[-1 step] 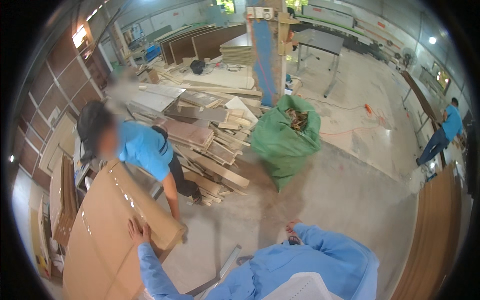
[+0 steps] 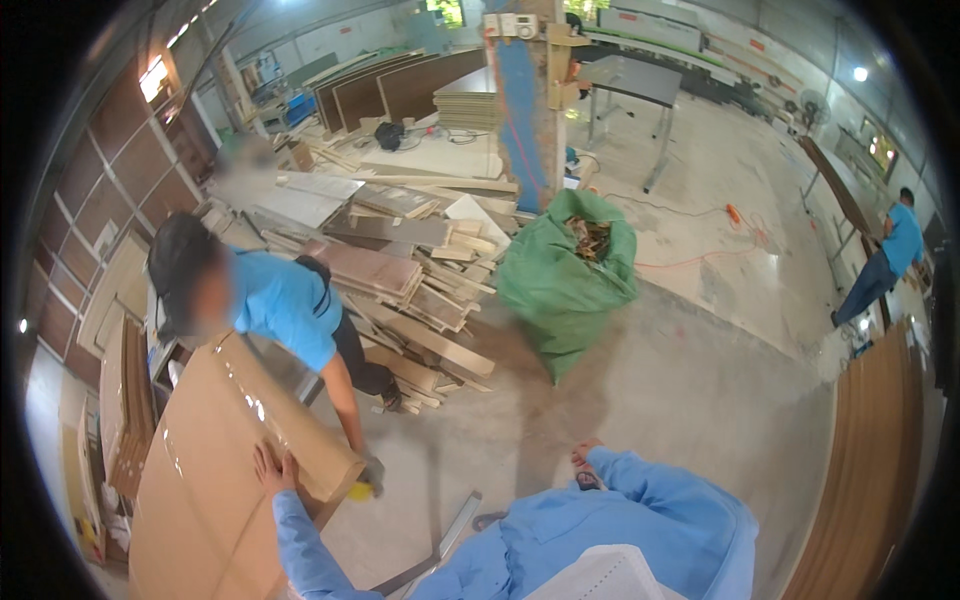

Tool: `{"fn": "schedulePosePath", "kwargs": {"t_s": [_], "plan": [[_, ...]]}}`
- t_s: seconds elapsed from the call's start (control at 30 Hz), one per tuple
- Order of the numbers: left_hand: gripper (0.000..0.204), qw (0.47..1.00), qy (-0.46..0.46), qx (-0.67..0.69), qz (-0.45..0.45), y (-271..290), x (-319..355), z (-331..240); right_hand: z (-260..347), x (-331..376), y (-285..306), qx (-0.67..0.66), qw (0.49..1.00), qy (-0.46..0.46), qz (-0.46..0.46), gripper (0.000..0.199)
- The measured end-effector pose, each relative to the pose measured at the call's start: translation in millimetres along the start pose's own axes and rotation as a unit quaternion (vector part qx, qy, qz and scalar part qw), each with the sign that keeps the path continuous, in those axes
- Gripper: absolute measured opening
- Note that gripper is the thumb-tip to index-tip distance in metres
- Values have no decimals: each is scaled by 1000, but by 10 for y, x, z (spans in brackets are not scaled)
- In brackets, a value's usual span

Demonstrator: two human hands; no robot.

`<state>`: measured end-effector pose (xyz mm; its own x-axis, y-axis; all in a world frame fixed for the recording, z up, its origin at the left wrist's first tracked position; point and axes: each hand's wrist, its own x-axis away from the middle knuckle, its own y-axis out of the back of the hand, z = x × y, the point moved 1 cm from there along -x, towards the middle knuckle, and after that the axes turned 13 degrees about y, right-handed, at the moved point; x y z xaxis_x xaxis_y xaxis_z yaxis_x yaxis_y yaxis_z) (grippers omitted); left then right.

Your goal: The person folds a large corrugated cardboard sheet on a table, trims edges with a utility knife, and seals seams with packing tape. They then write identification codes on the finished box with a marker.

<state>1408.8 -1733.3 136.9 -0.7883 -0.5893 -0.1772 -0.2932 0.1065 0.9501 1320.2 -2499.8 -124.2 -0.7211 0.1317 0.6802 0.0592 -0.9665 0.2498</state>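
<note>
My left hand [image 2: 276,470] lies flat with its fingers spread on a large sheet of brown cardboard [image 2: 205,500]. The sheet's upper edge is rolled over, and strips of clear shiny tape run along it. My right hand [image 2: 585,453] is small in view at the end of its blue sleeve, fingers loosely bent, nothing visible in it. Across the cardboard a co-worker in a blue shirt [image 2: 290,305] bends forward. The co-worker's grey-gloved hand [image 2: 373,474] is just beyond the cardboard's rolled end, beside a small yellow thing [image 2: 360,491] I cannot make out.
Behind the co-worker lies a heap of board offcuts [image 2: 400,260]. A green sack [image 2: 565,290] of scraps stands near a blue-faced pillar [image 2: 522,120]. Stacked brown boards [image 2: 865,450] rise at the right. An orange cord [image 2: 690,262] crosses the floor; another person [image 2: 895,250] stands far right.
The co-worker's gloved hand has come out from behind the rolled end of the cardboard, and more of the yellow thing shows. My left hand stays on the cardboard.
</note>
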Motion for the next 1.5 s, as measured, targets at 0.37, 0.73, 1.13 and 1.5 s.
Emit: {"fn": "schedulePosePath", "kwargs": {"t_s": [0.37,0.73,1.13,1.5], "plan": [[61,957,136,255,32,348,904,66,-1625,265,1787,-113,980,-143,-78,30],[41,719,695,2,-22,-352,4631,-604,-2502,-308,3596,20,959,-273,-73,20],[42,501,549,437,507,-3863,3914,-4519,2308,-3294,5143,63,982,123,-128,19],[41,748,351,444,346,-3781,1665,-6715,6621,-5537,7966,-34,883,404,-237,16]]}}
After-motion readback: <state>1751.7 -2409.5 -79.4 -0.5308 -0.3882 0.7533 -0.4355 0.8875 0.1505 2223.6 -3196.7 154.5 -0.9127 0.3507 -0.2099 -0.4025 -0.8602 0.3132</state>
